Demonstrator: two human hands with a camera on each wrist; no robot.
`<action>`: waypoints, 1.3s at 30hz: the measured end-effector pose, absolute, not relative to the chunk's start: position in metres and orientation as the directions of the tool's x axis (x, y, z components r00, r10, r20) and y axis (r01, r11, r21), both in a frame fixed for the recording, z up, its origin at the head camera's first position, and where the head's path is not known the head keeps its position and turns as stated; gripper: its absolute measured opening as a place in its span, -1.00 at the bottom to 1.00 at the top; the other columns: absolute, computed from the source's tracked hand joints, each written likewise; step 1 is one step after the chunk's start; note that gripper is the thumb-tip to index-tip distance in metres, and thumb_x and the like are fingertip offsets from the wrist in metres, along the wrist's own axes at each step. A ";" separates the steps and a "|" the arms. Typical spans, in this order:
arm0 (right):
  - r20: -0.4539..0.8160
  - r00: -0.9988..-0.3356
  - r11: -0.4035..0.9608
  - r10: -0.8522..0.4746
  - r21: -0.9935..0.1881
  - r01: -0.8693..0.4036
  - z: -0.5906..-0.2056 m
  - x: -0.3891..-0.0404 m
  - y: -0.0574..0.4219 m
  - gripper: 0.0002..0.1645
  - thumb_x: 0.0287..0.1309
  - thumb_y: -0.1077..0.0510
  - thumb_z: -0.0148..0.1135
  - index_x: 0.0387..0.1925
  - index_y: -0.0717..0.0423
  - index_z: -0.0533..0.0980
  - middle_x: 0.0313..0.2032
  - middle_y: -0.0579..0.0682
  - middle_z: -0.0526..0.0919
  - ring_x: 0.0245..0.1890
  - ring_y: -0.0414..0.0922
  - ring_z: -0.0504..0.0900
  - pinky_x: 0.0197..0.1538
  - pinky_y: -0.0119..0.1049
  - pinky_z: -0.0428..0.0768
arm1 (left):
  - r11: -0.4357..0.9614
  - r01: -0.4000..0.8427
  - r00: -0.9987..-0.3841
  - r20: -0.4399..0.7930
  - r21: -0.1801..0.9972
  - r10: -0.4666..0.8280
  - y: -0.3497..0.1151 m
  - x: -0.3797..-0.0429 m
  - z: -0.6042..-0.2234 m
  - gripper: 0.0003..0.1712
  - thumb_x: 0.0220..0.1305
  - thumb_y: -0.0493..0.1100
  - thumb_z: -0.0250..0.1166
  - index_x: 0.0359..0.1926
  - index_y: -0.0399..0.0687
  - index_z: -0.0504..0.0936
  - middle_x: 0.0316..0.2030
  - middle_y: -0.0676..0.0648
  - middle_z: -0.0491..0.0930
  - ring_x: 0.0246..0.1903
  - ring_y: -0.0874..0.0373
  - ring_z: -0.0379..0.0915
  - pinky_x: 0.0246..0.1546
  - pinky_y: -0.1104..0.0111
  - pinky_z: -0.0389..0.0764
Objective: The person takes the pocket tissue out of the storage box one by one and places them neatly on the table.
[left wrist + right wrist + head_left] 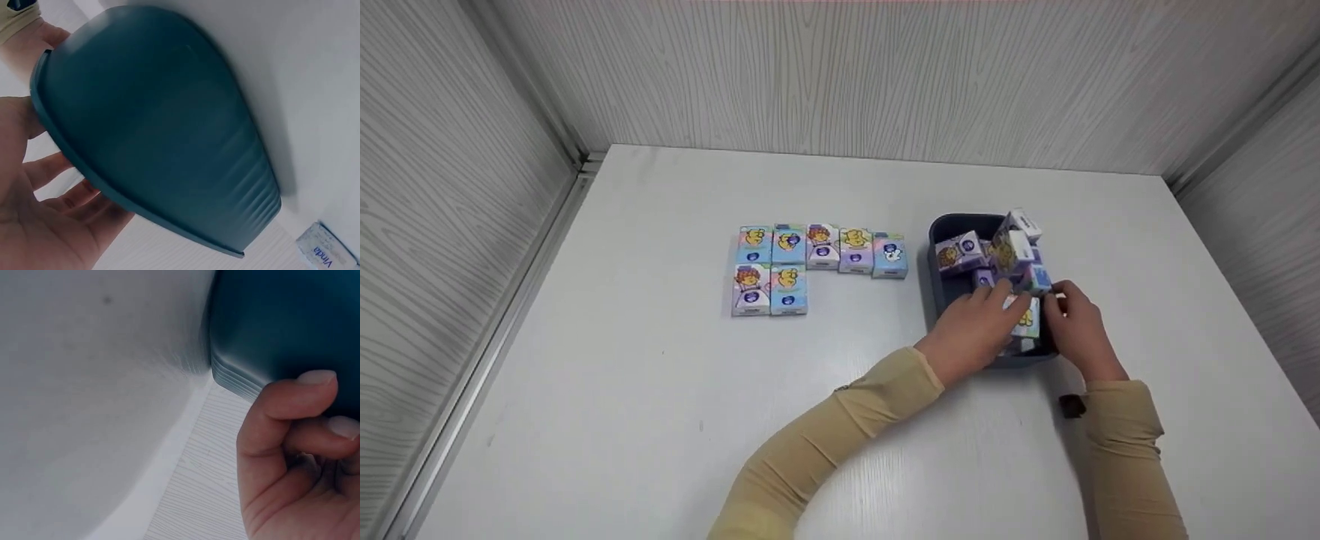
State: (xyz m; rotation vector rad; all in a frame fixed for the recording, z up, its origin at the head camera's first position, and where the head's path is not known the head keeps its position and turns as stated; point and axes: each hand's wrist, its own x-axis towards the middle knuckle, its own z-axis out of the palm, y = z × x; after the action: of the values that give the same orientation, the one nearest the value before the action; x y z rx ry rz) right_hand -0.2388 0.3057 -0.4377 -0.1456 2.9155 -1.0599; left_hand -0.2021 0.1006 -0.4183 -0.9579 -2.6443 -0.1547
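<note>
A dark teal basket [934, 296] holds a jumble of small tissue packs [958, 255] with cartoon prints. My left hand [979, 326] reaches over the basket's near left side, its bent fingers on a tissue pack [1027, 321] near the front; the thumb is hidden. Beside that pack, my right hand [1076, 326] is at the right rim with bent fingers, and I cannot tell whether it pinches anything. In the right wrist view, two curled fingers [301, 396] show outside the basket wall [292, 320]. The left wrist view has the left hand [50, 208] behind the rim.
Left of the basket, several tissue packs [823, 247] lie side by side in a row, with two more [788, 291] below its left end. A small dark piece [1072, 406] sits by the right cuff. Wood-grained panels [847, 75] enclose the white table [622, 375].
</note>
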 end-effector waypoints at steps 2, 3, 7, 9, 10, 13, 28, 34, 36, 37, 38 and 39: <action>-0.007 -0.996 0.767 -0.093 -0.639 -0.067 -0.438 -0.239 0.306 -0.46 0.45 -0.04 -0.27 0.13 0.32 0.31 -0.14 0.36 0.56 -0.28 0.10 0.52 -0.25 -0.08 0.46 | 0.766 0.643 -0.715 0.366 0.007 0.596 0.098 -0.200 -0.415 -0.37 0.30 0.05 0.23 0.31 -0.01 0.31 0.06 -0.10 0.37 -0.05 0.11 0.46 -0.23 0.40 0.57; -0.012 -0.996 0.768 -0.089 -0.638 -0.061 -0.437 -0.239 0.306 -0.46 0.45 -0.04 -0.27 0.13 0.32 0.31 -0.14 0.36 0.56 -0.28 0.09 0.52 -0.26 -0.09 0.46 | 0.763 0.646 -0.712 0.378 0.021 0.592 0.096 -0.198 -0.414 -0.37 0.30 0.06 0.22 0.31 -0.01 0.31 0.06 -0.10 0.36 -0.05 0.11 0.46 -0.23 0.41 0.56; -0.033 -0.996 0.767 -0.081 -0.640 -0.041 -0.437 -0.239 0.306 -0.44 0.45 -0.06 -0.28 0.15 0.31 0.30 -0.11 0.36 0.55 -0.24 0.08 0.51 -0.24 -0.10 0.47 | 0.741 0.665 -0.699 0.429 0.094 0.573 0.088 -0.193 -0.408 -0.37 0.31 0.08 0.21 0.31 -0.02 0.33 0.06 -0.11 0.37 -0.03 0.10 0.44 -0.22 0.40 0.56; -0.040 -0.996 0.763 -0.082 -0.645 -0.037 -0.437 -0.239 0.306 -0.44 0.45 -0.06 -0.28 0.16 0.32 0.29 -0.11 0.36 0.55 -0.23 0.10 0.51 -0.22 -0.08 0.47 | 0.730 0.672 -0.694 0.449 0.124 0.562 0.083 -0.190 -0.405 -0.39 0.32 0.09 0.20 0.31 -0.02 0.34 0.06 -0.11 0.37 -0.04 0.09 0.44 -0.23 0.40 0.57; -0.039 -0.996 0.761 -0.083 -0.647 -0.038 -0.437 -0.239 0.306 -0.44 0.45 -0.05 -0.28 0.16 0.33 0.29 -0.11 0.37 0.55 -0.22 0.11 0.51 -0.21 -0.06 0.47 | 0.727 0.674 -0.693 0.459 0.135 0.557 0.081 -0.189 -0.403 -0.39 0.32 0.10 0.19 0.31 -0.03 0.35 0.06 -0.12 0.38 -0.06 0.10 0.45 -0.26 0.40 0.57; -0.021 -0.996 0.759 -0.083 -0.649 -0.050 -0.437 -0.239 0.306 -0.46 0.45 -0.02 -0.27 0.15 0.35 0.29 -0.10 0.40 0.54 -0.18 0.14 0.52 -0.16 -0.01 0.46 | 0.725 0.671 -0.693 0.476 0.152 0.541 0.071 -0.184 -0.399 -0.39 0.32 0.11 0.18 0.30 -0.05 0.37 0.06 -0.14 0.39 -0.11 0.10 0.46 -0.31 0.39 0.59; 0.022 -0.994 0.756 -0.103 -0.648 -0.092 -0.437 -0.242 0.308 -0.48 0.44 0.00 -0.24 0.12 0.37 0.30 -0.01 0.45 0.49 -0.05 0.22 0.49 -0.07 0.08 0.43 | 0.887 0.423 -0.871 0.353 0.186 0.341 0.000 -0.162 -0.413 -0.41 0.29 0.09 0.21 0.29 0.01 0.42 0.02 -0.18 0.39 -0.33 0.09 0.49 -0.52 0.36 0.57; -0.002 -0.996 0.749 -0.090 -0.659 -0.067 -0.437 -0.240 0.307 -0.46 0.44 -0.03 -0.25 0.13 0.35 0.30 0.01 0.44 0.48 -0.03 0.21 0.48 -0.06 0.08 0.45 | 0.926 0.340 -0.924 0.244 0.166 0.296 -0.007 -0.160 -0.428 -0.45 0.26 0.06 0.25 0.22 -0.04 0.47 -0.08 -0.17 0.41 -0.38 0.07 0.47 -0.56 0.31 0.56; -0.007 -0.996 0.748 -0.092 -0.661 -0.064 -0.438 -0.240 0.307 -0.46 0.44 -0.03 -0.26 0.13 0.35 0.30 0.01 0.44 0.49 -0.04 0.20 0.48 -0.07 0.08 0.45 | 0.933 0.326 -0.926 0.250 0.149 0.284 -0.007 -0.158 -0.433 -0.48 0.24 0.05 0.28 0.16 -0.08 0.51 -0.13 -0.17 0.42 -0.40 0.06 0.48 -0.59 0.29 0.56; -0.006 -0.996 0.750 -0.092 -0.659 -0.066 -0.439 -0.239 0.307 -0.46 0.44 -0.03 -0.26 0.13 0.35 0.30 0.00 0.43 0.49 -0.05 0.20 0.48 -0.08 0.07 0.45 | 0.937 0.320 -0.926 0.253 0.138 0.279 -0.007 -0.158 -0.435 -0.48 0.22 0.04 0.30 0.13 -0.10 0.53 -0.16 -0.16 0.42 -0.41 0.06 0.49 -0.59 0.29 0.56; -0.001 -0.996 0.752 -0.093 -0.655 -0.069 -0.439 -0.239 0.307 -0.46 0.44 -0.03 -0.26 0.13 0.35 0.30 -0.02 0.43 0.50 -0.07 0.19 0.49 -0.09 0.06 0.45 | 0.942 0.313 -0.926 0.259 0.121 0.274 -0.007 -0.157 -0.437 -0.50 0.21 0.04 0.31 0.09 -0.12 0.55 -0.19 -0.16 0.43 -0.43 0.06 0.49 -0.60 0.29 0.57; 0.006 -0.996 0.754 -0.094 -0.652 -0.075 -0.439 -0.239 0.307 -0.46 0.44 -0.02 -0.25 0.14 0.35 0.30 -0.03 0.43 0.50 -0.09 0.18 0.49 -0.11 0.05 0.45 | 0.947 0.303 -0.928 0.260 0.106 0.267 -0.007 -0.157 -0.438 -0.51 0.19 0.03 0.33 0.05 -0.15 0.57 -0.21 -0.16 0.43 -0.43 0.06 0.49 -0.61 0.30 0.57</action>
State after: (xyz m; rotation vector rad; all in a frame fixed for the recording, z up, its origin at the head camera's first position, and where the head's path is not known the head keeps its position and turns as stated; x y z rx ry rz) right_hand -0.2390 0.3067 -0.4388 -0.1406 2.9168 -1.0826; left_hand -0.1566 -0.0070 -0.4383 -0.4249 -2.8582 -0.2109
